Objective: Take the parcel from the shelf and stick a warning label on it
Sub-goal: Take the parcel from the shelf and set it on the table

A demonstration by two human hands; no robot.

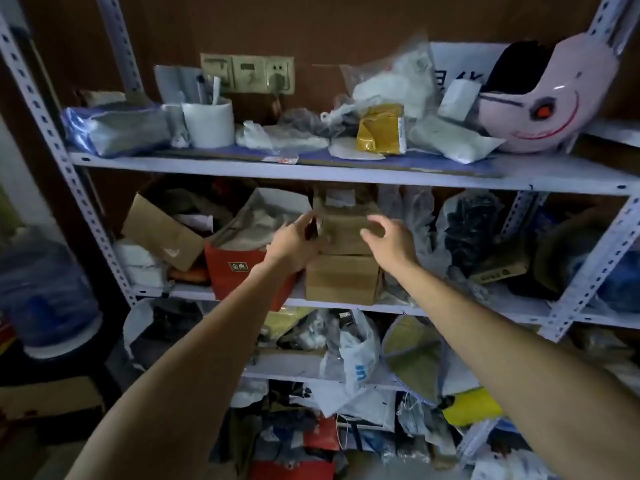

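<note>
Evidently the parcel (344, 230), a small brown cardboard box, sat on the middle shelf (346, 303) atop a larger carton (341, 280). It looked stiff and probably light (best taken by its two side faces). The left hand (294, 242) had fingers spread at its left edge, perhaps touching; the right hand (389, 237) hovered open before its right side, gripping nothing.
</note>
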